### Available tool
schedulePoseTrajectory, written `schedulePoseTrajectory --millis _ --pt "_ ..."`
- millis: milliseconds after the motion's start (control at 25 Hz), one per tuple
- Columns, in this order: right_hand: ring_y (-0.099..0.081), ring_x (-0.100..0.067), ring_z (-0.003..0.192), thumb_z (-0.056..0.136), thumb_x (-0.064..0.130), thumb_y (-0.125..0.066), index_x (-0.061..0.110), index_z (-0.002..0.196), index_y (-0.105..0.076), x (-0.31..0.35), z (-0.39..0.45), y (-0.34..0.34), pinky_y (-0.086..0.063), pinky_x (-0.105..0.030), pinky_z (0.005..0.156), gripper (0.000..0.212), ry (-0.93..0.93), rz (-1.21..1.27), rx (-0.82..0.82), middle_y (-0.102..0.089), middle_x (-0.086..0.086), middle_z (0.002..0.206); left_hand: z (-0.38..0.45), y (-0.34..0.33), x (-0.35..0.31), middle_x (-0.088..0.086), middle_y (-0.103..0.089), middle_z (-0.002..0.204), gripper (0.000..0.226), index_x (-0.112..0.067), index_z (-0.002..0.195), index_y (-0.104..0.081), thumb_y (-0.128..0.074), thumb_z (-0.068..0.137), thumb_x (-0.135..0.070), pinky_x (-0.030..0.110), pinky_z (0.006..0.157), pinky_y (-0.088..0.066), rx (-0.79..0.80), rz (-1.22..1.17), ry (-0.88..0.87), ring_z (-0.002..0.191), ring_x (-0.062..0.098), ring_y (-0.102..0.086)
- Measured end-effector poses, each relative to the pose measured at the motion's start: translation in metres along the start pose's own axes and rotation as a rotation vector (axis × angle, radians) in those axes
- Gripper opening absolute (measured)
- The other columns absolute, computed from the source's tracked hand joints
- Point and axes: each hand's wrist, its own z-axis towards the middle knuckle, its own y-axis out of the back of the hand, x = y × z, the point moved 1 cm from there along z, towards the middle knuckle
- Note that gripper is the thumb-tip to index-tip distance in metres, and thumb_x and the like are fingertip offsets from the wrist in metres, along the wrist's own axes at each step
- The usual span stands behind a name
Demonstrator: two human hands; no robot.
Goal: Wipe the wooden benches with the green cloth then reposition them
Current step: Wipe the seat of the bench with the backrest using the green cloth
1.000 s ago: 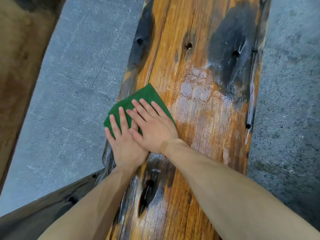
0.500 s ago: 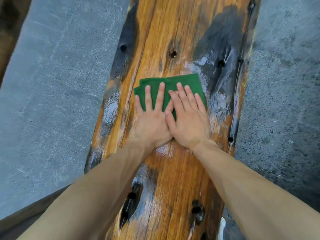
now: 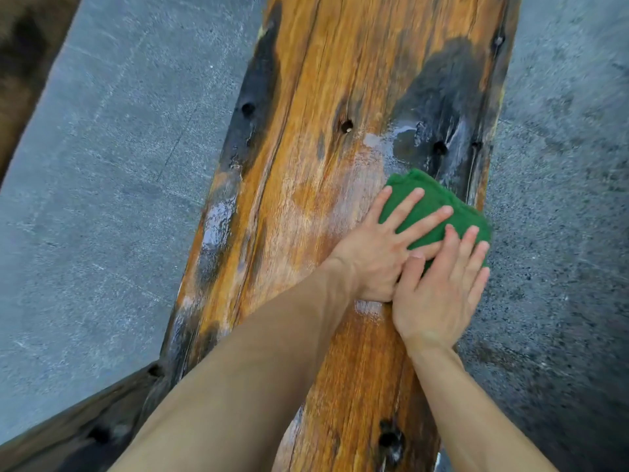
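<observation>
A long wooden bench (image 3: 316, 158), orange-brown with dark patches and knot holes, runs away from me and shines wet in places. A folded green cloth (image 3: 432, 202) lies flat at the bench's right edge. My left hand (image 3: 381, 247) presses on the cloth with its fingers spread straight. My right hand (image 3: 439, 291) lies flat beside it, its thumb over the left hand's little finger side, its fingertips on the cloth's near right part.
Grey concrete floor (image 3: 112, 172) lies on both sides of the bench. A second dark wooden piece (image 3: 78, 434) meets the bench at the bottom left. Another brown wooden surface (image 3: 23, 46) shows at the top left corner.
Both hands slid the cloth across the bench, from its left edge through the middle to its right edge.
</observation>
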Motion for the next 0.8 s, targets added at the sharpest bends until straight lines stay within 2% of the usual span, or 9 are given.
schedulePoseTrajectory --millis 160,400,640,720,800 --pt "0.000 -0.027 0.154 0.093 0.047 -0.024 0.015 0.155 -0.022 0.017 0.010 -0.004 -0.002 -0.054 0.122 0.070 0.046 -0.081 0.031 -0.008 -0.009 0.167 -0.008 -0.003 0.014 0.005 0.007 0.169 0.077 -0.032 0.160 -0.003 -0.030 0.094 -0.060 0.065 0.119 -0.003 -0.030 -0.032 0.063 0.153 0.041 0.008" --pt "0.008 -0.022 0.153 0.095 0.055 -0.016 0.021 0.158 -0.015 0.087 0.031 -0.022 0.004 -0.050 0.123 0.071 0.349 -0.155 0.182 0.002 -0.004 0.167 -0.052 -0.015 0.071 0.003 0.014 0.169 0.074 -0.033 0.160 0.005 -0.020 0.094 -0.055 0.060 0.121 0.002 0.003 -0.096 0.387 0.153 0.038 0.012" --pt "0.007 -0.022 0.154 0.095 0.059 -0.021 0.027 0.157 -0.019 0.174 0.019 -0.056 0.008 -0.048 0.122 0.069 0.744 -0.169 0.338 -0.001 -0.001 0.167 -0.134 -0.039 0.107 0.001 0.012 0.169 0.073 -0.037 0.159 0.000 -0.022 0.092 -0.054 0.054 0.124 0.001 -0.013 -0.246 0.851 0.154 0.033 0.011" --pt "0.004 -0.022 0.154 0.095 0.060 -0.021 0.030 0.156 -0.023 0.194 0.013 -0.065 0.007 -0.049 0.122 0.068 0.905 -0.181 0.404 -0.004 0.000 0.167 -0.156 -0.044 0.100 0.001 0.011 0.169 0.076 -0.036 0.159 -0.003 -0.018 0.087 -0.055 0.051 0.125 -0.003 -0.029 -0.363 1.034 0.155 0.034 0.008" --pt "0.003 -0.021 0.154 0.095 0.061 -0.019 0.031 0.155 -0.025 0.210 0.006 -0.070 0.006 -0.049 0.122 0.067 1.063 -0.205 0.461 -0.006 0.001 0.167 -0.172 -0.046 0.089 0.004 0.005 0.169 0.076 -0.032 0.160 -0.009 -0.023 0.088 -0.052 0.050 0.125 -0.010 -0.059 -0.471 1.211 0.155 0.035 -0.001"
